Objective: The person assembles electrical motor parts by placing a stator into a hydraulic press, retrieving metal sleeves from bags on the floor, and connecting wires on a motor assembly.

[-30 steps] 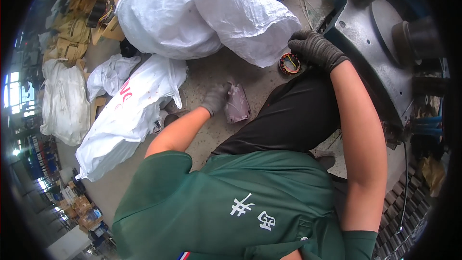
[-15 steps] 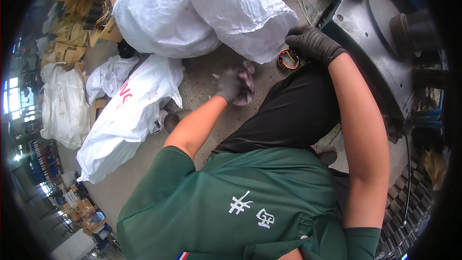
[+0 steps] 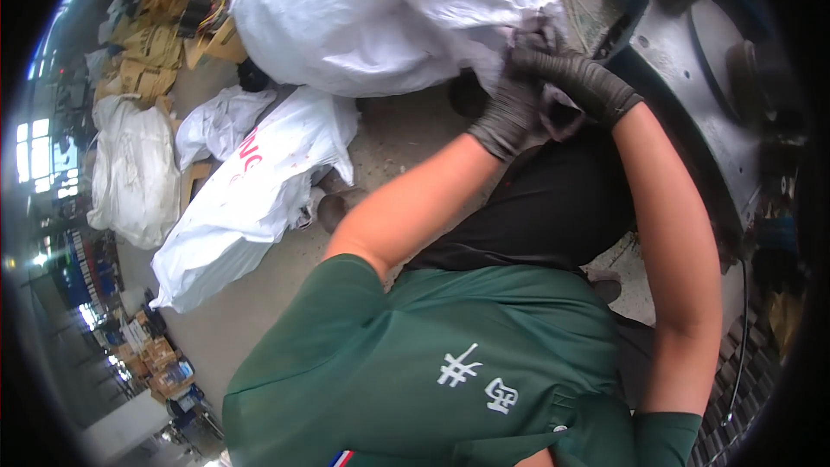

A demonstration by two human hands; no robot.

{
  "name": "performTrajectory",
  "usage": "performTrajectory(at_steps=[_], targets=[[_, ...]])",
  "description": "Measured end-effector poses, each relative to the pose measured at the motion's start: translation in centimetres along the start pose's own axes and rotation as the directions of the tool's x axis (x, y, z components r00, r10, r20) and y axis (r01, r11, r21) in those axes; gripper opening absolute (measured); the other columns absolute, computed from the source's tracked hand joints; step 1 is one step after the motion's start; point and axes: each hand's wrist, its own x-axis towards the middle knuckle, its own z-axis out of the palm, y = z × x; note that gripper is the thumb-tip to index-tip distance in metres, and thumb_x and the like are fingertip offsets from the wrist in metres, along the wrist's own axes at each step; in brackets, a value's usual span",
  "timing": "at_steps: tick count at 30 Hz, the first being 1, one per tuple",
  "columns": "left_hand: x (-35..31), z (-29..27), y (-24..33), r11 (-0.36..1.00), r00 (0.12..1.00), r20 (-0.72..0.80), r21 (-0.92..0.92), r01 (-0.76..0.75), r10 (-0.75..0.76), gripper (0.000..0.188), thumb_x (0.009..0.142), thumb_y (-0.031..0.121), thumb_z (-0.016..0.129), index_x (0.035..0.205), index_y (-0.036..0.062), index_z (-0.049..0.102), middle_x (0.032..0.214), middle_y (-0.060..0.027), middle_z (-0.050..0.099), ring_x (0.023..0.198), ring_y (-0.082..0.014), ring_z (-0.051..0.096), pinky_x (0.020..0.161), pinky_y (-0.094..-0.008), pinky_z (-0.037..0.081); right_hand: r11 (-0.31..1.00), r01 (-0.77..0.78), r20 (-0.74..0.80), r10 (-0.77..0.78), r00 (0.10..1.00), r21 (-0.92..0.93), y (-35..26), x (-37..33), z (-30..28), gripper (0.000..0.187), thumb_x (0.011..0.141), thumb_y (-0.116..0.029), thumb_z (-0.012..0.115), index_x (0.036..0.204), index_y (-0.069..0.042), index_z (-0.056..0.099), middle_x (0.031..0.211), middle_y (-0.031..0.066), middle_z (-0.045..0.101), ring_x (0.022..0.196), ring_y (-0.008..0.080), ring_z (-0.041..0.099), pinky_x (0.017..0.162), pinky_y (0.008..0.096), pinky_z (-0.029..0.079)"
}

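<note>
A large, full white woven sack [image 3: 363,22] lies on the floor at the top, with its gathered end toward the right. Both of my hands meet at that end, in dark gloves. My left hand [image 3: 512,112] is closed around a crumpled greyish-purple cloth [image 3: 562,117], which hangs beside the wrist. From the right my right hand [image 3: 575,79] reaches over, its fingers closed at the bunched end of the sack. The fingertips overlap and are partly hidden. My knee in black trousers [image 3: 553,199] is just below the hands.
A grey metal machine base [image 3: 692,78] stands close on the right. To the left lie a white sack with red print [image 3: 251,195], a smaller white bag [image 3: 220,125] and an upright whitish sack [image 3: 134,169]. Cardboard boxes [image 3: 160,355] are stacked at lower left.
My left hand has moved up and right with the cloth to join my right hand at the sack's end. The round wire-wound part beside my right hand is now hidden.
</note>
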Motion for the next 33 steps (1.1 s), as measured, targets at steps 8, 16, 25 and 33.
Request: performTrajectory(at_steps=[8,16,25,33], targets=[[-13.5,-12.4,-7.2,0.594,0.967,-0.080,0.801,-0.082,0.243,0.039,0.097,0.019,0.062,0.131,0.0003,0.059,0.132,-0.0233,0.058,0.127,-0.0336,0.053,0.109,-0.0424,0.042,0.981,0.018,-0.492,-0.112,0.863,-0.191,3.0,3.8,-5.6,0.033,0.097,-0.020,0.067,0.122,0.002,0.068,0.098,0.0141,0.075,0.080,0.0189,0.070,0.074,0.0339,0.058],[-29.9,-37.6,-6.9,0.254,0.484,-0.831,0.548,0.797,0.275,0.049,0.085,0.042,0.072,0.109,-0.0005,0.071,0.110,-0.0183,0.072,0.105,-0.0337,0.068,0.091,-0.0445,0.052,0.995,0.080,-0.526,-0.099,0.845,-0.059,4.0,4.5,-6.4,0.036,0.093,-0.014,0.071,0.126,0.001,0.065,0.102,0.0137,0.073,0.090,0.0250,0.071,0.085,0.0349,0.057],[-20.8,-30.4,-11.5,0.153,0.917,-0.372,0.907,0.392,-0.148,0.034,0.096,0.029,0.059,0.120,0.0075,0.069,0.117,-0.0237,0.069,0.111,-0.0408,0.065,0.095,-0.0466,0.051,0.907,-0.134,-0.433,-0.058,0.899,-0.399,2.0,2.4,-4.5,0.048,0.084,0.000,0.069,0.132,-0.002,0.063,0.115,0.0121,0.071,0.104,0.0222,0.064,0.093,0.0308,0.049],[-16.4,-26.1,-9.7,-0.018,0.844,-0.454,0.878,0.478,0.286,0.031,0.093,0.029,0.065,0.112,0.0052,0.069,0.109,-0.0204,0.069,0.106,-0.0356,0.066,0.087,-0.0447,0.052,0.886,-0.117,-0.351,-0.053,0.935,-0.448,1.6,3.1,-3.6,0.048,0.086,-0.005,0.069,0.133,-0.002,0.062,0.115,0.0131,0.072,0.103,0.0229,0.064,0.095,0.0311,0.049]])
